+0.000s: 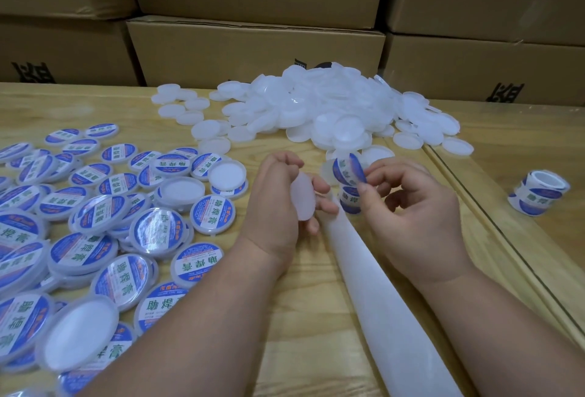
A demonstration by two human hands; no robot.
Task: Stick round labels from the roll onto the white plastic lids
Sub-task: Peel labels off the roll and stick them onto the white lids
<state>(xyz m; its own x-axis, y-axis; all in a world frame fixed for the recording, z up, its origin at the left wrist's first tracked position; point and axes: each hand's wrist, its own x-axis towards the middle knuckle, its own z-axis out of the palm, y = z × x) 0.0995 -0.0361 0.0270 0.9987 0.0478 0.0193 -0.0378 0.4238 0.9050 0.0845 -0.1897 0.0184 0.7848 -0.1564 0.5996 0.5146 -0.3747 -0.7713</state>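
1. Pinching a round blue label (pixel 349 172) by its edge, our right hand (pixel 414 206) holds it up, face tilted, just right of the bare lid.
2. We grip that white lid (pixel 303 198) in our left hand (pixel 280 203), fingers curled round its rim; it stands nearly on edge, its flat face turned toward the right hand.
3. Label lies right of lid, close but apart (the gap is what the coming move must close), so we judge the right hand will carry it leftward onto the lid's face.
4. Below the right hand's fingers sits the roll (pixel 349 202), its empty backing strip (pixel 380 301) trailing toward us.
5. Farther out: unlabelled lids heaped (pixel 316 111) behind, labelled lids (pixel 95 222) at left, a spare roll (pixel 538 192) at right, cardboard boxes (pixel 253 45) beyond the wooden table (pixel 316 286).
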